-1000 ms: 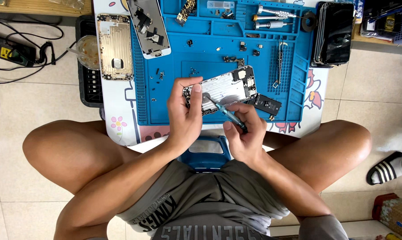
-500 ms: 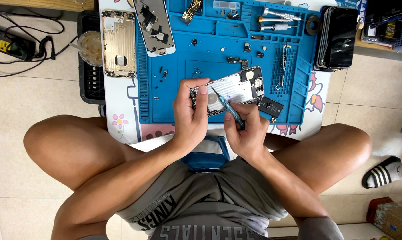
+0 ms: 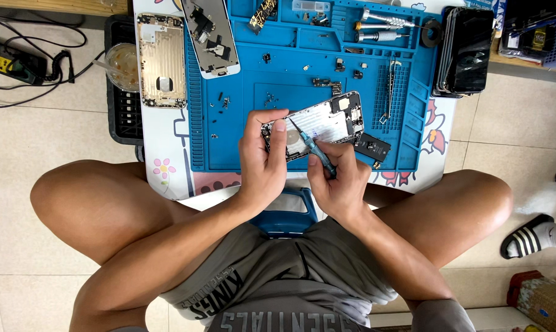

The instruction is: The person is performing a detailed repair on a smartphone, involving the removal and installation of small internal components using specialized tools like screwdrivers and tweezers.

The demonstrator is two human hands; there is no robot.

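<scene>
Silver opened phone panel [image 3: 321, 126], tilted, small parts exposed

Bright, even, diffuse light; no single source visible. Shadows are soft: a faint one under the left hand [image 3: 262, 163] and right hand [image 3: 338, 184], darker between the knees below the grip. Mild glare on the metal plate of the opened phone [image 3: 318, 126] in the grip, and pale reflections on the black screens [image 3: 468, 49] up and right of it. Focus is sharp around the grip. Wide-angle bending toward the edges; floor tile lines [image 3: 44, 110] curve far left.
</scene>
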